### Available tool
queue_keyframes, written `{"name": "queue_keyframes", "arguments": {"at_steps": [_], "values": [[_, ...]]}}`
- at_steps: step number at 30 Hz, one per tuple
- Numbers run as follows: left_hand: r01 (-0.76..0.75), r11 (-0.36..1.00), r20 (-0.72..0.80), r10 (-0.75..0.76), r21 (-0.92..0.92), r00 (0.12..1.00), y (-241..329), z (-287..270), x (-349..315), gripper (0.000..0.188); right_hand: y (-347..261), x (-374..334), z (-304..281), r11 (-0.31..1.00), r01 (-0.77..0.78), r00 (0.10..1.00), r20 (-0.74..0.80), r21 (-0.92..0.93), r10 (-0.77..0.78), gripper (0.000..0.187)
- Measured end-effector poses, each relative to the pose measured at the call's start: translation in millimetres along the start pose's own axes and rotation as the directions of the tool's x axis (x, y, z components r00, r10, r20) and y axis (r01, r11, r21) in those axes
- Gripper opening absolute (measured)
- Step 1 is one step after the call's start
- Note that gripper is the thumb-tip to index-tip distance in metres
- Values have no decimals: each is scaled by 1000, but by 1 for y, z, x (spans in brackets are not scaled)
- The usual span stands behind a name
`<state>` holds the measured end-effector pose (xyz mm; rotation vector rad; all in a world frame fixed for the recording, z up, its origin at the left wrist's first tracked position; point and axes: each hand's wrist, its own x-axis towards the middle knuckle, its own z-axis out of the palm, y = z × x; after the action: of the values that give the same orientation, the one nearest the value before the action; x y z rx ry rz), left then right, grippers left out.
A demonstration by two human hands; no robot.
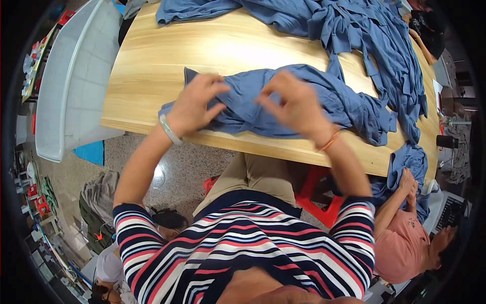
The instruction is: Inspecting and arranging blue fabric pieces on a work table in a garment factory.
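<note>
A blue-grey garment [243, 101], seemingly a shirt, lies rumpled along the near edge of the wooden table. Over its left end is my left hand [197, 104], thumb and fingers apart and nothing seen between them. A dark pointed corner of cloth sticks up just behind that hand. My right hand [296, 104] hovers above the middle of the garment, slightly blurred, with thumb and forefinger brought together in a pinch. Whatever may be between those fingertips is too small to make out. The cloth under both palms is partly hidden.
More blue garments [349, 25] are heaped along the table's far and right sides. A large white bin [76, 81] stands left of the wooden table [147, 66]. On the right, a person in pink [405, 243] handles blue cloth. A red stool [324, 202] is under the table edge.
</note>
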<state>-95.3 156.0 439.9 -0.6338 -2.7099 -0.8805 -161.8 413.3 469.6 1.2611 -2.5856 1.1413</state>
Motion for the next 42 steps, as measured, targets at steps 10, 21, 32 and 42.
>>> {"name": "queue_keyframes", "arguments": {"at_steps": [10,21,32,42], "values": [[69,996,-214,-58,47,975,19,23,-13,32,-17,-36,60,979,-82,996,-56,-186,73,12],[88,958,-87,-115,-274,990,41,26,7,19,-29,-30,41,989,-23,982,-182,148,51,20],[-69,982,-165,98,175,981,44,34,22,16,-24,-21,28,924,-224,968,-39,310,248,8],[-36,956,-312,-59,-291,948,77,43,-21,48,-29,-15,10,649,-489,865,228,582,447,16]]}}
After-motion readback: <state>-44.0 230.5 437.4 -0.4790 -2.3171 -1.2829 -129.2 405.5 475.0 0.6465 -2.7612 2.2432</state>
